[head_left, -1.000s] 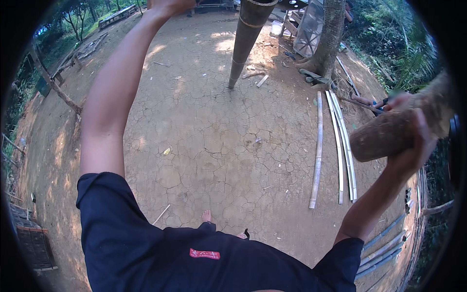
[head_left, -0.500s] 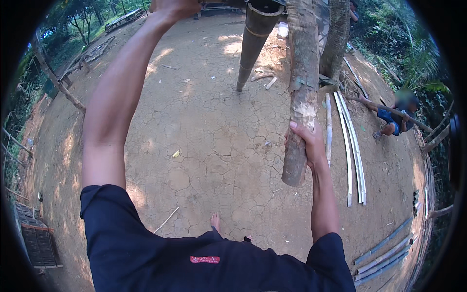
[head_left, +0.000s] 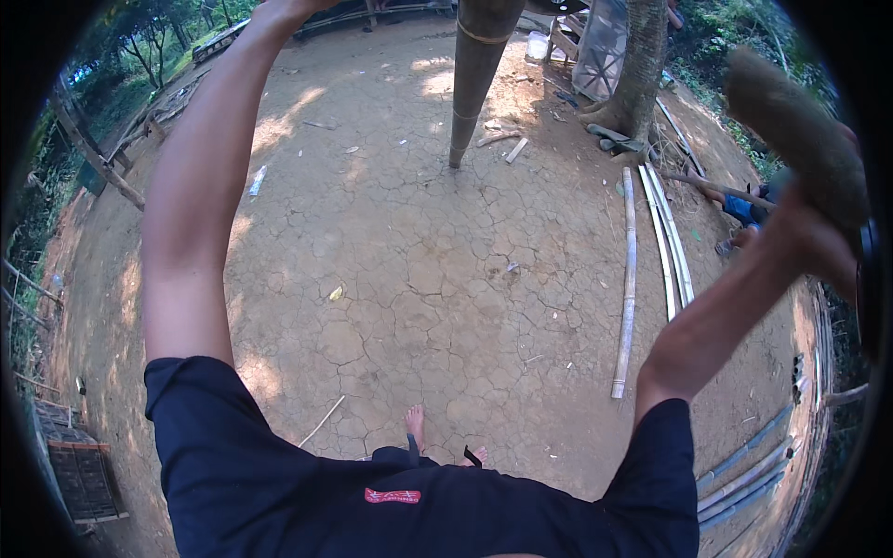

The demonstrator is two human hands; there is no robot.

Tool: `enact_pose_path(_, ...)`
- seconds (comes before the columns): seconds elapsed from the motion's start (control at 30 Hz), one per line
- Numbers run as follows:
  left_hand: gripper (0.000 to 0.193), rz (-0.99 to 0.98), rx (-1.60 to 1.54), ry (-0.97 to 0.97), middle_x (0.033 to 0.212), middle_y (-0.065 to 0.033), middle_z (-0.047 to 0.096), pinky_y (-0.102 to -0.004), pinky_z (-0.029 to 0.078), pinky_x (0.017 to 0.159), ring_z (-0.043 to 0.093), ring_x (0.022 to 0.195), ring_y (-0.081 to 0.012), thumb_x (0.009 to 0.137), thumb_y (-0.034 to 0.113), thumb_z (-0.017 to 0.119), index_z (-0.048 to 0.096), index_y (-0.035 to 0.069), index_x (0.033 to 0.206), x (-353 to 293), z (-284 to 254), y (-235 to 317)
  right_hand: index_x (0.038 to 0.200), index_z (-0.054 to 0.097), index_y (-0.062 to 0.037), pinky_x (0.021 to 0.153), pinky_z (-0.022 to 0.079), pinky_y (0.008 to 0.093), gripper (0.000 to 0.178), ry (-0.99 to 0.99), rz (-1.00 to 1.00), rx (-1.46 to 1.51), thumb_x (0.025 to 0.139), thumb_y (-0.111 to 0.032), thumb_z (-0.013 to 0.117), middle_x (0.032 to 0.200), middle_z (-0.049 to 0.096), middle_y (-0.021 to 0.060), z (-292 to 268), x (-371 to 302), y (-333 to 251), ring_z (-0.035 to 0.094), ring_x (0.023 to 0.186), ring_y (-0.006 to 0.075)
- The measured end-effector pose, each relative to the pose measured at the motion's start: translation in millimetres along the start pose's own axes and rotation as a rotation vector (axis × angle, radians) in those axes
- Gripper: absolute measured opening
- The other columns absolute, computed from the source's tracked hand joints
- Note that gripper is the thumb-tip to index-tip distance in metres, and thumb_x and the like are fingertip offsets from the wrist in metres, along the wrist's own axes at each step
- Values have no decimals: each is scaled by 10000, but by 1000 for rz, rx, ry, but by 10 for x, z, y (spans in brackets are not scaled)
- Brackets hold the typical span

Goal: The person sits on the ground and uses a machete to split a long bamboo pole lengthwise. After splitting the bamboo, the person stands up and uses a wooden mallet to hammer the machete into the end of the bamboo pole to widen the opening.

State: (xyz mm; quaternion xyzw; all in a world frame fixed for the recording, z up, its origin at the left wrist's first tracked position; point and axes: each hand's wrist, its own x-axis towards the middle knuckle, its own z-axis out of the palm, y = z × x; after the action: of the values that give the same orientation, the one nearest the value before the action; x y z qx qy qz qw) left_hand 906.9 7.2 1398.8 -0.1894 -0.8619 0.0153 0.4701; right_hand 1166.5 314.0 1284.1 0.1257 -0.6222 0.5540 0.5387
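My right hand (head_left: pixel 823 244) grips a thick wooden log (head_left: pixel 791 135), raised at the far right. The log is blurred and tilts up toward the upper left. At the top edge my left hand (head_left: pixel 290 7) is only partly in view; its fingers are cut off. Between my arms stands a dark bamboo pole (head_left: pixel 479 79), its lower end on the ground and its top out of view. The log is well apart from the pole.
A tree trunk (head_left: pixel 640 84) rises behind the pole. Pale bamboo strips (head_left: pixel 662 232) and a bamboo pole (head_left: pixel 626 288) lie on the right, with several more poles (head_left: pixel 744 484) nearer. Another person (head_left: pixel 739 212) is at the right, partly hidden by my arm and log.
My right hand has swung the log from beside the pole out to the far right. My left hand has shifted slightly left and up. More of the pole's top is cut off.
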Motion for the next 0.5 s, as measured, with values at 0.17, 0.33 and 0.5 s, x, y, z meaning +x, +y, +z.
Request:
enact_pose_path(0.17,181,-39,50,-78,840,-156,727,-485,568,721,723,814,-347,734,211,724,716,118,889,-142,-138,-65,1103,542,-11,587,577,354,426,-366,1156,187,872,-329,706,775,674,146,26,-1434,1066,689,675,215)
enact_pose_path(0.33,206,-91,51,-122,844,-156,728,-480,573,726,724,822,-345,733,216,732,718,110,910,-299,-172,-84,1103,545,-4,589,584,350,423,-310,884,61,861,-300,724,790,672,134,209,-1169,414,687,673,204)
enact_pose_path(0.5,194,-40,73,-120,841,-151,728,-479,570,718,722,813,-343,718,202,731,713,112,889,-292,-130,-122,1068,587,110,952,547,434,418,-54,-40,-151,881,-248,697,941,685,178,-290,-183,-353,705,965,300)
